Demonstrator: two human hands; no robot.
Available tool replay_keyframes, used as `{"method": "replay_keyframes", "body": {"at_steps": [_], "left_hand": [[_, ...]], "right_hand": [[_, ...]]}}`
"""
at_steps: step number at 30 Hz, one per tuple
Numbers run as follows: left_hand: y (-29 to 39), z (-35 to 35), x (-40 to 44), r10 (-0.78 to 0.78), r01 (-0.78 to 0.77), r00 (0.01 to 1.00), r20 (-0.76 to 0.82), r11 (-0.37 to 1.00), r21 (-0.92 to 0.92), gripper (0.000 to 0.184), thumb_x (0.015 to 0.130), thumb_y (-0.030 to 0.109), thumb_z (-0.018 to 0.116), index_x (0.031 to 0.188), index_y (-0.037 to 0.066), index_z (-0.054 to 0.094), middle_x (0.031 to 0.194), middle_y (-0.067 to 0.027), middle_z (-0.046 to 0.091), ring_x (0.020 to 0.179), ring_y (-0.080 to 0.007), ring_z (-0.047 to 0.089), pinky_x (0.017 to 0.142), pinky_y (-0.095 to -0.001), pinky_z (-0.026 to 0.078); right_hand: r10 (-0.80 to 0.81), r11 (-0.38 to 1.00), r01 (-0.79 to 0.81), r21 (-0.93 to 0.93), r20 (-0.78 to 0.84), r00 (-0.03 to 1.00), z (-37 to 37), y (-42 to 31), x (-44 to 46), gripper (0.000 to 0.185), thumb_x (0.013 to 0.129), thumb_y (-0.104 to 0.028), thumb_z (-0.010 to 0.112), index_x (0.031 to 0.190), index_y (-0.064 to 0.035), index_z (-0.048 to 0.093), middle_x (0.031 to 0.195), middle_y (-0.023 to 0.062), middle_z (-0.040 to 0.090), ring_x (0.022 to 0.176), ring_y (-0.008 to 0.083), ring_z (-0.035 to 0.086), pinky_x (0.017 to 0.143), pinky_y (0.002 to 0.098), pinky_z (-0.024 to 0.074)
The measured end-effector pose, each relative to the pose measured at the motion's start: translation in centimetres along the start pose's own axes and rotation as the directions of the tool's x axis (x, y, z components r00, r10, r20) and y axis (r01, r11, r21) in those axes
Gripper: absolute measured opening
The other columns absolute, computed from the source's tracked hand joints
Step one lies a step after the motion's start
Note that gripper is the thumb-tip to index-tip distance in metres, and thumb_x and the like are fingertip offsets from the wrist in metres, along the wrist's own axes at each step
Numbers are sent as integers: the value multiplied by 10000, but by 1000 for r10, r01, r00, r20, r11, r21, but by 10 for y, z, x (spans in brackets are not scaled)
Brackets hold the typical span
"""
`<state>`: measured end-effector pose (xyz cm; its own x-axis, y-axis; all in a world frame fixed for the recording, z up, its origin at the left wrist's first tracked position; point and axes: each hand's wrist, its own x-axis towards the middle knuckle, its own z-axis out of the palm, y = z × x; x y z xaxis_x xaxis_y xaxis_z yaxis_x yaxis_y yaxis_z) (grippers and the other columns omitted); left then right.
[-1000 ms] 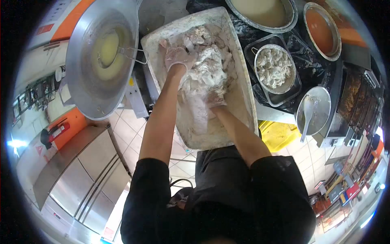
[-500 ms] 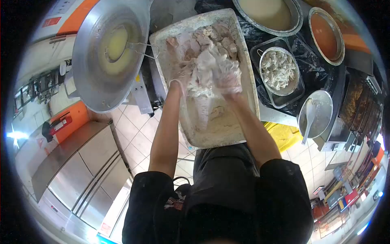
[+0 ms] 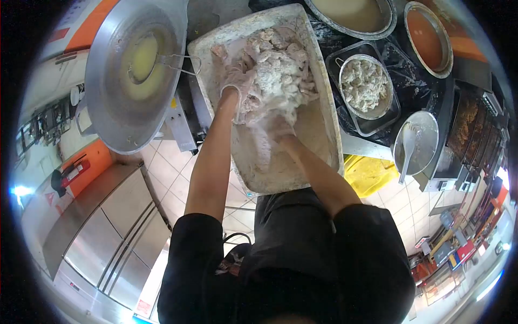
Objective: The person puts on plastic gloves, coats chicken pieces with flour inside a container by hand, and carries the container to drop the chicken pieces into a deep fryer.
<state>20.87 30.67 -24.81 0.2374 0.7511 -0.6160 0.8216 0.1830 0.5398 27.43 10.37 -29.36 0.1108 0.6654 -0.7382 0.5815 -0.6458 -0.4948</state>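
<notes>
Centrally, powder-coated pieces (image 3: 283, 70) lie heaped in pale tub (image 3: 307, 159), upper middle of frame. Left hand (image 3: 238, 81), in thin see-through glove, touches left side of heap, fingers partly bent; cannot tell whether it grips any. Right hand (image 3: 278, 127) at lower edge of heap, blurred, powdery; grip cannot be told either. Upper left: wide metal pan (image 3: 100, 102), wire-handled strainer (image 3: 157, 58) inside. Upper right: bowl of similar pieces (image 3: 372, 114) on black tray (image 3: 375, 128); near it, white spoon (image 3: 408, 148) in metal bowl (image 3: 429, 143).
</notes>
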Motion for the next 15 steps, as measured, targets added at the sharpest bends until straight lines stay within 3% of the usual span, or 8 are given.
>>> {"method": "replay_keyframes", "body": {"at_steps": [2, 4, 6, 8, 12, 13, 14, 15], "left_hand": [[64, -37, -49, -85, 40, 977, 195, 973, 226, 640, 713, 477, 500, 1155, 16, 464, 1122, -167, 517, 1011, -310, 500, 835, -372, 395], [24, -16, -28, -75, 38, 974, 213, 984, 172, 628, 716, 457, 506, 1162, 18, 455, 1125, -166, 513, 1013, -302, 497, 839, -367, 391], [27, -15, -46, -45, 40, 969, 244, 999, 27, 607, 723, 416, 518, 1176, 21, 438, 1133, -162, 504, 1017, -287, 489, 846, -358, 384], [30, -9, -68, -22, 42, 967, 253, 996, -74, 590, 730, 376, 531, 1190, 24, 421, 1140, -158, 495, 1022, -271, 482, 854, -349, 376], [29, -5, -87, -15, 73, 968, 252, 972, -222, 570, 743, 296, 555, 1219, 30, 387, 1155, -150, 477, 1030, -240, 467, 869, -330, 360], [30, -6, -94, -22, 84, 970, 242, 965, -248, 568, 746, 276, 561, 1226, 32, 379, 1159, -148, 473, 1033, -232, 463, 873, -325, 356], [30, -7, -101, -38, 95, 975, 219, 962, -257, 567, 750, 256, 567, 1233, 33, 370, 1163, -146, 469, 1035, -224, 459, 877, -320, 352], [33, -7, -113, -67, 109, 983, 173, 964, -244, 567, 753, 235, 573, 1240, 35, 362, 1166, -145, 464, 1037, -216, 456, 881, -316, 348]], "right_hand": [[-193, 961, 154, -229, -159, 968, -25, -20, 0, 401, 804, -260, 417, 1075, 29, 481, 1077, 191, 484, 1027, 292, 456, 899, 412, 346], [-393, 857, 250, -451, -258, 883, -50, -41, -10, 431, 811, -210, 415, 1161, 42, 428, 1216, 190, 413, 1123, 288, 400, 935, 406, 317], [-266, 863, 268, -427, 65, 962, -75, -49, -16, 476, 817, -233, 414, 1197, 50, 379, 1241, 182, 385, 1164, 278, 352, 972, 397, 268], [-192, 952, 304, 39, -697, 691, -71, -62, -47, 427, 792, -236, 471, 1153, -11, 433, 1150, 185, 464, 1076, 303, 427, 958, 409, 286], [-501, 598, 731, 328, -560, 660, -92, -1, -34, 433, 760, -137, 515, 1166, -22, 421, 1159, 158, 473, 1107, 291, 417, 943, 357, 324], [-628, 751, 650, -117, -430, 648, -110, -3, -52, 514, 762, -208, 535, 1212, -23, 370, 1216, 152, 413, 1153, 257, 365, 970, 343, 283], [-687, 682, 475, -556, -265, 676, -130, -7, -66, 603, 765, -280, 554, 1259, -24, 320, 1273, 147, 353, 1200, 222, 313, 996, 328, 241], [-816, 548, 561, -621, -249, 521, -148, -8, -70, 679, 765, -293, 556, 1309, -52, 229, 1328, 139, 287, 1211, 245, 305, 987, 323, 267]]}}
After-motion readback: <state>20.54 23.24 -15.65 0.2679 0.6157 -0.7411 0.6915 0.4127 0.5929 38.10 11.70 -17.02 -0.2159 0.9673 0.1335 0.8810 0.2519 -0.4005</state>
